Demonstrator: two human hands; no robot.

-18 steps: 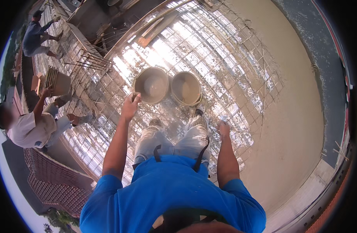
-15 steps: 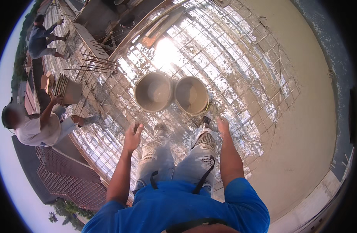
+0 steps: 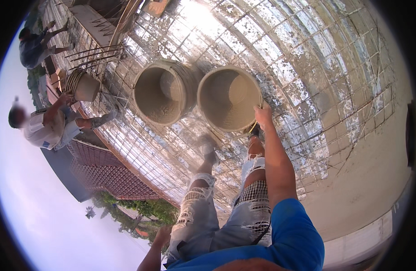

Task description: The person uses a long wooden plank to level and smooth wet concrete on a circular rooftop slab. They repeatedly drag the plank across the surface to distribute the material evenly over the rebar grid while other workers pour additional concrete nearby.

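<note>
L. hand (image 3: 162,235) by L. thigh (image 3: 194,226), grip can't tell; R. hand (image 3: 263,115) at R. bucket (image 3: 229,98) rim, pinch vs. mere contact can't tell. Latter on rebar mesh (image 3: 352,108), just beside L. bucket (image 3: 159,92). Far L.: co-worker (image 3: 47,124) w/ bucket stack (image 3: 86,87), blue shirt patch (image 3: 46,144) illegible.

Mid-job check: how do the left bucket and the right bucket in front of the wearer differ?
Contact: the right hand is at the rim of the right bucket, while no hand touches the left bucket.
View: the left bucket shows a banded outer wall along its right side; the right bucket shows mainly its open mouth.
Shared: both are round, grey-brown and smeared inside.
</note>
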